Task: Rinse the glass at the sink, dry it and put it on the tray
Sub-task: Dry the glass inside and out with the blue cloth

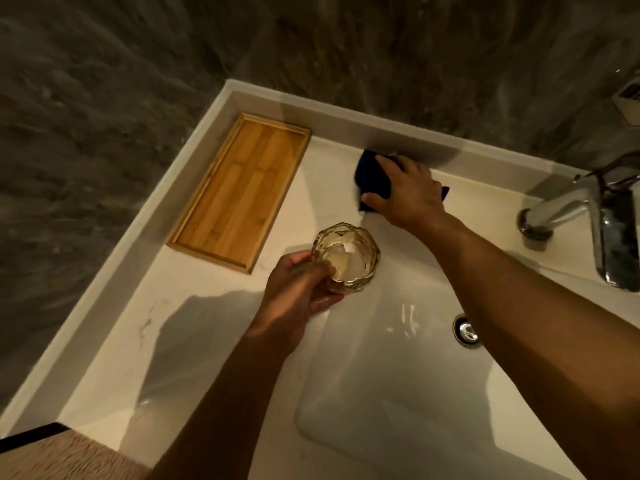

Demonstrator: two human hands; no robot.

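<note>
Reaching for drying: right hand spread flat on blue cloth, far counter; left hand gripping upright glass at sink's left edge; tray far left. Next, likely: lift cloth to glass.

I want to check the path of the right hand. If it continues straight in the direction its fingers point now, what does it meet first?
The right hand already lies on the blue cloth, fingers pointing to the back. Going straight on, it would probably meet the raised back ledge of the counter first, though depth there is hard to judge.
</note>
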